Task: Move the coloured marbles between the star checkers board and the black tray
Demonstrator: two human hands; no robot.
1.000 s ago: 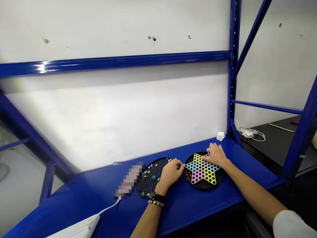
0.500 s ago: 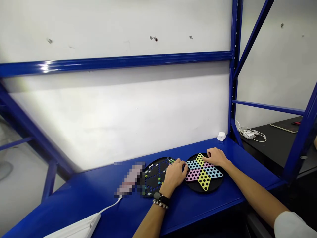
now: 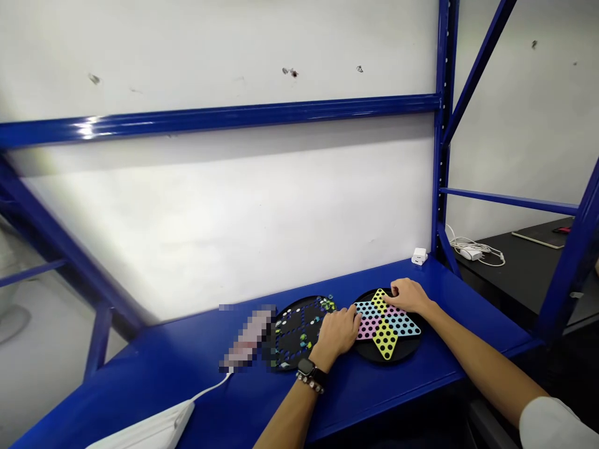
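Note:
A star-shaped Chinese checkers board [image 3: 384,329] in yellow, blue and pink, full of black holes, rests on a round black base [image 3: 406,351]. My left hand [image 3: 339,332] is closed at the board's left edge, with the fingers bent over its left points. At the far right side, my right hand [image 3: 407,295] is curled against the board, its thumb by the top yellow point. The undersides of both hands are hidden. Left of them lies a round black tray [image 3: 291,323] holding several small marbles, green and yellow ones [image 3: 327,304] among them.
A blurred-out flat object [image 3: 250,337] on a white cable lies left of the tray. A white power strip [image 3: 145,429] is at the front left. A white charger plug [image 3: 419,255] stands at the back right, near the blue frame post [image 3: 438,187].
My left hand has shifted slightly right, off the marble tray's side and onto the board's left edge. My right hand stays at the board's upper right.

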